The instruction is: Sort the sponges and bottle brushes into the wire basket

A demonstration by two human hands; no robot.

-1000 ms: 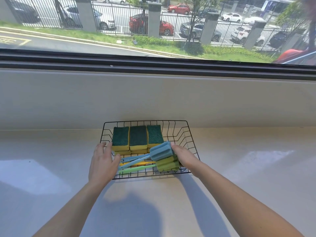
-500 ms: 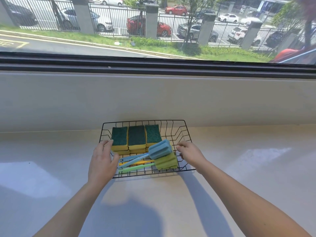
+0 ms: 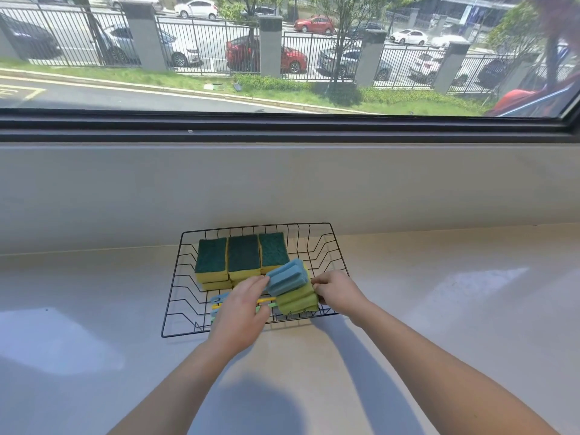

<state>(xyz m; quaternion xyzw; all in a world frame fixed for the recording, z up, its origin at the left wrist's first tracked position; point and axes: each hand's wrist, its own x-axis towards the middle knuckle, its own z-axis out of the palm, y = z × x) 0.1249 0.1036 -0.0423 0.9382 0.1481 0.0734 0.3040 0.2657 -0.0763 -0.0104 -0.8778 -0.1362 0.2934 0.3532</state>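
Observation:
A black wire basket (image 3: 175, 279) stands on the pale counter. Three green-topped yellow sponges (image 3: 243, 255) lie side by side in its back left part, with more yellow sponge under them. Bottle brushes lie across the front: a blue foam head (image 3: 287, 277) rests on yellow-green foam heads (image 3: 296, 301). Their handle ends (image 3: 216, 304) stick out left of my left hand (image 3: 243, 309). That hand covers the handles, and its fingers close at the base of the blue head. My right hand (image 3: 337, 291) pinches the right end of the yellow-green heads.
The pale counter (image 3: 439, 309) runs left and right of the basket, with a low wall (image 3: 282, 183) right behind it and a window frame (image 3: 282, 127) above. Sun patches and my arms' shadows fall on the counter.
My left hand has moved right from the basket's left front rim onto the brush handles. My right hand has come off the basket's rim and closed on the ends of the foam heads.

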